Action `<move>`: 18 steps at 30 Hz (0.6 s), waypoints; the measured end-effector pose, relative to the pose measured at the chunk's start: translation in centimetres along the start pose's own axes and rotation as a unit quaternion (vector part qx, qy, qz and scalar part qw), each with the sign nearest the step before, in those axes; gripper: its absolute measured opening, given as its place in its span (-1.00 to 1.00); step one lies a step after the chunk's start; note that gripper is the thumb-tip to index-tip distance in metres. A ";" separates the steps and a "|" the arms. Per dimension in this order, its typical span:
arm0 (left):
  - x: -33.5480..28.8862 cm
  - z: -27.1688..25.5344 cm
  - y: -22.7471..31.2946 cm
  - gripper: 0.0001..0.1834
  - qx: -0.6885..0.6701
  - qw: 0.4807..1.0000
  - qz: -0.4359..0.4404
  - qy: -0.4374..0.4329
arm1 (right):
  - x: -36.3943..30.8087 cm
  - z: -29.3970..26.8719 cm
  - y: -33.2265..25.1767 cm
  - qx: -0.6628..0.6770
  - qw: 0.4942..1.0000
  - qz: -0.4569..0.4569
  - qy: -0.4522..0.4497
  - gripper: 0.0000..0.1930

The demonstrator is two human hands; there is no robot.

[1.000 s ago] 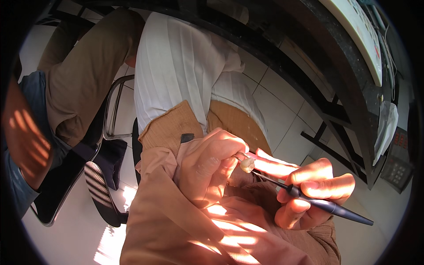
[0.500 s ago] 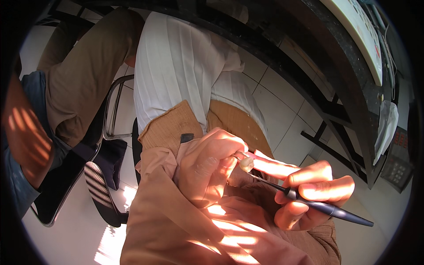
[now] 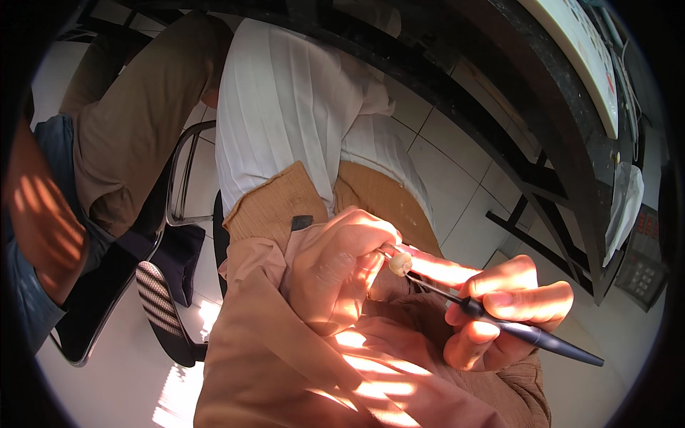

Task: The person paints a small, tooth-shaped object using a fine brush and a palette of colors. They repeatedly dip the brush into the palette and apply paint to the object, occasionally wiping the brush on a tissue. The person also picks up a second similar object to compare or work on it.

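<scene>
In front of my lap, my left hand is closed, with its fingertips pinched on a thin metal pin or holder, mostly hidden by the fingers. At the pin's end is a small cream-coloured tooth crown. My right hand grips a slim tool with a dark blue handle and a thin metal tip, pen-like. The tip touches or lies very close to the crown's lower right side. My right index finger stretches along behind the crown, close to the left fingertips.
A dark workbench curves along the right, bearing a white tray. A plastic bag hangs at its edge near a grey keypad device. To the left, another person's arm and a black chair armrest stand close by.
The crown has turned slightly and shifted a little right and down. The tool's tip has moved up a little along its right side. Both hands keep their grip.
</scene>
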State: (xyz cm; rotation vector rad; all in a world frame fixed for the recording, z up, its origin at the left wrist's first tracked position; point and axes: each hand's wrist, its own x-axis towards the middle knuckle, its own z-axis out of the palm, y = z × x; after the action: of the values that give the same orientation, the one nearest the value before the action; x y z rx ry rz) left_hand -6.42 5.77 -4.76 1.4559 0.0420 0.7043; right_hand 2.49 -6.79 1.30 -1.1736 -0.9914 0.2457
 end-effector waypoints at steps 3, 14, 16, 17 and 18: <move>0.1 0.0 0.2 -0.82 0.008 1.000 -0.004 0.000 | -0.1 1.0 -0.8 -0.034 0.997 0.040 0.047 -0.71; -0.2 -0.2 0.4 -0.74 0.000 0.999 -0.038 -0.005 | -0.3 0.7 -0.1 0.011 1.000 -0.008 0.016 -0.71; 0.1 -0.3 0.6 -0.74 0.008 0.999 -0.027 -0.015 | -0.3 1.3 -0.8 0.009 0.995 0.051 0.086 -0.71; 1.0 -0.5 1.0 -0.74 0.014 0.999 -0.018 -0.026 | 0.6 2.8 -2.7 -0.034 0.977 0.146 0.148 -0.71; 1.3 -0.5 1.0 -0.75 0.017 0.999 -0.014 -0.028 | 0.7 2.9 -2.9 -0.049 0.972 0.171 0.155 -0.71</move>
State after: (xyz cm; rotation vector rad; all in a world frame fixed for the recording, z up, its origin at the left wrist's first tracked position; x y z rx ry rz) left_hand -6.05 6.80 -3.42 1.5040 0.0306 0.6413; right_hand -0.23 -5.69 4.25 -1.4235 -0.5283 0.2783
